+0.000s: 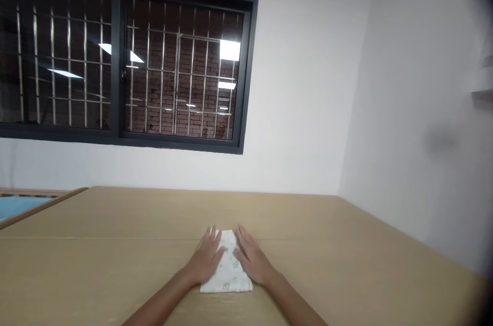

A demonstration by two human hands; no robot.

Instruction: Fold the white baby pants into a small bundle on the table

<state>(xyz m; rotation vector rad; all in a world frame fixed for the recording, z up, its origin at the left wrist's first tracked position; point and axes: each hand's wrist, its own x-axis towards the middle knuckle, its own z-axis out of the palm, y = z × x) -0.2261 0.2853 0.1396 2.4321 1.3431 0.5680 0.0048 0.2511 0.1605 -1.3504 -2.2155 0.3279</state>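
Observation:
A folded white cloth with a small green print lies on the tan tabletop, near the edge closest to me. It narrows toward the far end. My left hand rests flat against its left side, and my right hand lies flat against its right side. Both hands have their fingers spread and point forward, and neither grips the cloth. The hands cover parts of the cloth's side edges.
A thin seam crosses the tabletop behind the cloth. White walls meet at the far right corner of the table. A dark-framed barred window shows brick outside. A blue surface with a wooden edge lies beyond the table's far left corner.

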